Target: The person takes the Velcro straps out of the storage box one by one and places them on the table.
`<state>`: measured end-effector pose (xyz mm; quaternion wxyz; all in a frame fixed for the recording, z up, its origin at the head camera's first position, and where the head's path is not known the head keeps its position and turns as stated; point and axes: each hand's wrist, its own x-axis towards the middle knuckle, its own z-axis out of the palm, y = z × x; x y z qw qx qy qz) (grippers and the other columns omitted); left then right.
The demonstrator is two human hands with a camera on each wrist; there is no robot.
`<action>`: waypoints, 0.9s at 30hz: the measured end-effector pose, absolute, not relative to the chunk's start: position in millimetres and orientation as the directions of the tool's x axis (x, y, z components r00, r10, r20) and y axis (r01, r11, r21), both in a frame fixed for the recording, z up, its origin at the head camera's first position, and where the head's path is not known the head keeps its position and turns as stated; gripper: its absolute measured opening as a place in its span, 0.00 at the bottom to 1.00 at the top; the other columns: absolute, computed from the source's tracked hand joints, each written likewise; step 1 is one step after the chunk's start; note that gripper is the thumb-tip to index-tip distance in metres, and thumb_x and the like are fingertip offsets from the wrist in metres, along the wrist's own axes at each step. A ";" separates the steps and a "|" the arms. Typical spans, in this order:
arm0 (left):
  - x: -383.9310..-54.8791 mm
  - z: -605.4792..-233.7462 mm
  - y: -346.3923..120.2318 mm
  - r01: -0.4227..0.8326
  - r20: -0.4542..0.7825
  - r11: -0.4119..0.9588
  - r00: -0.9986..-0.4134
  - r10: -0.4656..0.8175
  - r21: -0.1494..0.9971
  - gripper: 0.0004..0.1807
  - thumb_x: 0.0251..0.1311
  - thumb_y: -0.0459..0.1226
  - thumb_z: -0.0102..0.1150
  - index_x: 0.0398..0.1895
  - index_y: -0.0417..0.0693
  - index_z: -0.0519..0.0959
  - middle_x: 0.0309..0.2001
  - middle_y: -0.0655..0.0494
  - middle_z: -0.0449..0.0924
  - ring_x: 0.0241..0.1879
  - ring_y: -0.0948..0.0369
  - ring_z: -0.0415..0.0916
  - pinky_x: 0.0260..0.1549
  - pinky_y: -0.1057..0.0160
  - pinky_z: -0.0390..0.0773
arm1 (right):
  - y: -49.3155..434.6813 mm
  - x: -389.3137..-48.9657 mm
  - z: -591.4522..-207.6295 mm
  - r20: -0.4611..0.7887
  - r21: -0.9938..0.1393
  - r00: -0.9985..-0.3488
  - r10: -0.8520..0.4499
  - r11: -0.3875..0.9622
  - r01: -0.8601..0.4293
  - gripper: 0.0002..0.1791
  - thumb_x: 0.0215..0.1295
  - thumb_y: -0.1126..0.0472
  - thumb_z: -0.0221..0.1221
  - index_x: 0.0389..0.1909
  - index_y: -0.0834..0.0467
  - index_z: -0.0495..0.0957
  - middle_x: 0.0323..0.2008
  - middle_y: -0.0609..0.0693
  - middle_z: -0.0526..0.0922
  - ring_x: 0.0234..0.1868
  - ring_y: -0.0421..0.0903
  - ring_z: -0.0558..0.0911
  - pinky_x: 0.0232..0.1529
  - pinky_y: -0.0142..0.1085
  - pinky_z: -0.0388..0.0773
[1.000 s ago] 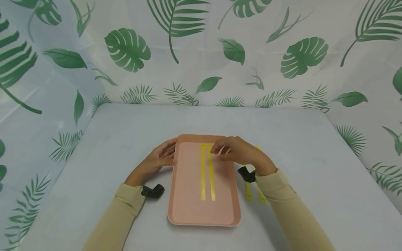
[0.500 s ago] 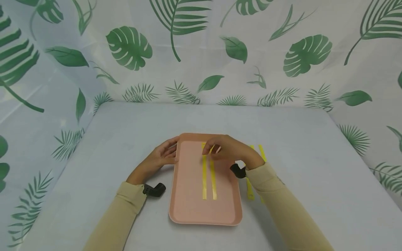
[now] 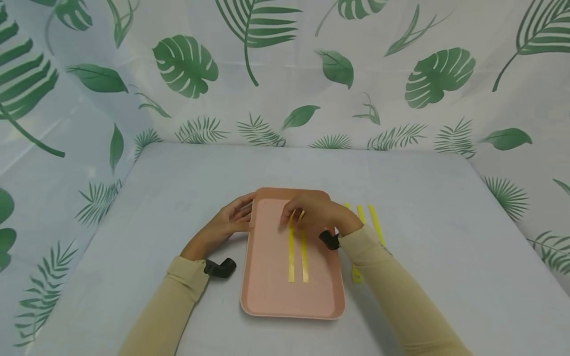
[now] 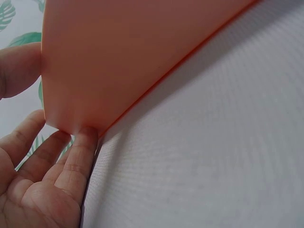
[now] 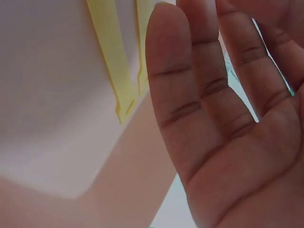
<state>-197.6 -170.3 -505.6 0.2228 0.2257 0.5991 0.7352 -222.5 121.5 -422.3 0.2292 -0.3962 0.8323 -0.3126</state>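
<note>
A pink rectangular tray [image 3: 294,300] lies lengthwise before me. Along its upper left side my left hand [image 3: 222,225] rests, its fingers touching the outer wall in the left wrist view. Two flat yellow strips [image 3: 291,259] lie side by side on the tray's floor. Over their far ends hovers my right hand [image 3: 313,212], which hides them in the head view. The right wrist view shows the strips' slightly wider, slotted ends [image 5: 126,102] beside loosely bent fingers [image 5: 168,61]. I see nothing in that hand, though the thumb and index tips are out of clear sight.
Several more yellow strips [image 3: 375,222] lie on the white table [image 3: 213,170] just right of the tray, partly under the right forearm. Each sleeve has a black wrist device [image 3: 220,268] at its cuff. Leaf-printed cloth [image 3: 267,74] closes off the back and sides.
My right hand has moved left across the far ends of the two strips, uncovering more of the strips right of the tray. The left hand stays at the tray's side.
</note>
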 end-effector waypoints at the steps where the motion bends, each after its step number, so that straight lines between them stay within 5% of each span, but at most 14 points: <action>1: -197.6 -505.5 -170.6 -0.057 0.065 -0.183 -0.800 0.597 0.981 0.48 0.68 0.21 0.57 0.87 0.33 0.45 0.86 0.33 0.45 0.84 0.37 0.46 0.69 0.67 0.74 | 120.1 -222.5 -421.7 -0.152 -0.695 -0.585 -0.797 0.506 -0.510 0.16 0.63 0.82 0.65 0.45 0.63 0.89 0.46 0.52 0.89 0.47 0.50 0.89 0.50 0.37 0.87; 7: -197.2 -504.5 -170.8 -0.066 0.055 -0.180 -0.802 0.595 0.981 0.47 0.69 0.21 0.56 0.88 0.34 0.46 0.86 0.33 0.46 0.84 0.37 0.46 0.70 0.66 0.74 | 113.6 -222.7 -422.0 -0.210 -0.676 -0.592 -0.778 0.553 -0.487 0.21 0.62 0.84 0.61 0.44 0.59 0.91 0.46 0.48 0.90 0.48 0.46 0.88 0.53 0.37 0.86; 19: -197.7 -505.0 -169.9 -0.064 0.050 -0.170 -0.803 0.594 0.983 0.47 0.68 0.21 0.57 0.88 0.35 0.47 0.86 0.34 0.48 0.84 0.39 0.48 0.72 0.65 0.72 | 109.4 -234.0 -438.5 -0.173 -0.702 -0.506 -0.845 0.466 -0.539 0.19 0.55 0.86 0.58 0.36 0.62 0.88 0.37 0.49 0.90 0.39 0.39 0.83 0.46 0.34 0.83; 27: -199.7 -505.7 -171.7 -0.063 0.048 -0.165 -0.804 0.593 0.984 0.47 0.68 0.20 0.56 0.88 0.35 0.48 0.86 0.35 0.48 0.84 0.39 0.48 0.71 0.65 0.72 | 105.1 -237.4 -440.9 -0.143 -0.717 -0.494 -0.857 0.434 -0.546 0.23 0.44 0.90 0.50 0.31 0.64 0.84 0.30 0.49 0.83 0.33 0.40 0.72 0.37 0.31 0.69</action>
